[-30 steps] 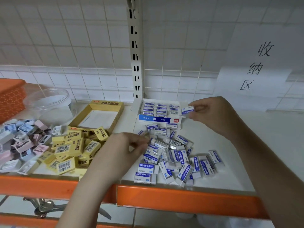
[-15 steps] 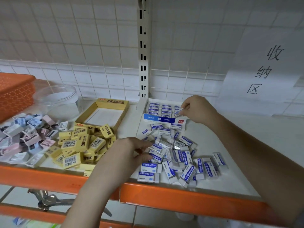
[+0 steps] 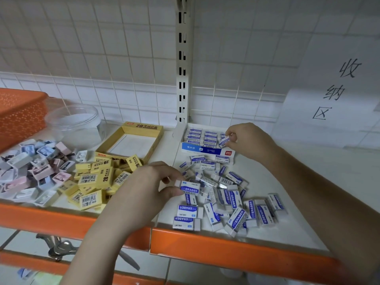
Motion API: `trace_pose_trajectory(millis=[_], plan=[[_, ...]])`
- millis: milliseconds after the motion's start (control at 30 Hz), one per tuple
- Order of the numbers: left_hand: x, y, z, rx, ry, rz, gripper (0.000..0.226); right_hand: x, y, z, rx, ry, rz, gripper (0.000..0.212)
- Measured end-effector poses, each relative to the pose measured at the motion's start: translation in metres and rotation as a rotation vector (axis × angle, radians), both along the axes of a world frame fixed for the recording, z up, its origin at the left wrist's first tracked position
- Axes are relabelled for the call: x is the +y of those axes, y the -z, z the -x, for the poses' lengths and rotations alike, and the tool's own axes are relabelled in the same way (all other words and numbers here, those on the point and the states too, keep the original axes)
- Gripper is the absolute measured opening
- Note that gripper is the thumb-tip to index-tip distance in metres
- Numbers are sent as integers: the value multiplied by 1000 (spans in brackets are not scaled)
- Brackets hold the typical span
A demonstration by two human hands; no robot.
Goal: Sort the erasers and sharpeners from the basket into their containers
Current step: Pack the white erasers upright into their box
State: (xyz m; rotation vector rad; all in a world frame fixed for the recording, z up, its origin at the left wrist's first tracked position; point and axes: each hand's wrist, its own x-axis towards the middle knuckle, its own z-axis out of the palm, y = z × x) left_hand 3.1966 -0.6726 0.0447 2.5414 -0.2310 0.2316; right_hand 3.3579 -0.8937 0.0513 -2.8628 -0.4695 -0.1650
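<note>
A heap of blue-and-white erasers [image 3: 228, 194] lies on the white shelf [image 3: 287, 202]. My left hand [image 3: 148, 188] pinches one blue-and-white eraser [image 3: 188, 187] just above the heap's left side. My right hand [image 3: 248, 140] pinches another blue-and-white eraser [image 3: 223, 141] over the blue-and-white eraser box [image 3: 207, 150], which holds rows of erasers. Yellow 2B erasers [image 3: 96, 182] are piled left of centre, in front of their open yellow box [image 3: 141, 128]. Pastel sharpeners [image 3: 30, 167] are heaped at the far left.
A clear plastic jar [image 3: 74, 124] stands behind the sharpeners, beside an orange basket [image 3: 18, 112]. The shelf has an orange front edge [image 3: 226, 243]. A slotted upright post [image 3: 183, 64] rises at the back. A paper sign [image 3: 333, 89] hangs on the tiled wall.
My right hand carried its eraser from beside the box down onto the rows inside it. My left hand has lifted one eraser out of the heap.
</note>
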Motion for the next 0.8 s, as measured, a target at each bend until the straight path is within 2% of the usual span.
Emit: trace_pose_trajectory(millis=[167,367,500,667,800], plan=[[2,-3,-1,-49,-30,35,18,4,-3,-2,-55,-4,155,18],[5,-3,-2,-98,-51,39,30,8,-5,-8,24,70,82,22],[5,0,-4,-153,-85,74,25,10,-7,-10,70,105,69,28],[4,1,-5,-222,-127,148,23,14,-1,-9,2,115,92,11],[5,1,-4,-288,-153,180,27,14,-1,-10,34,115,48,8]])
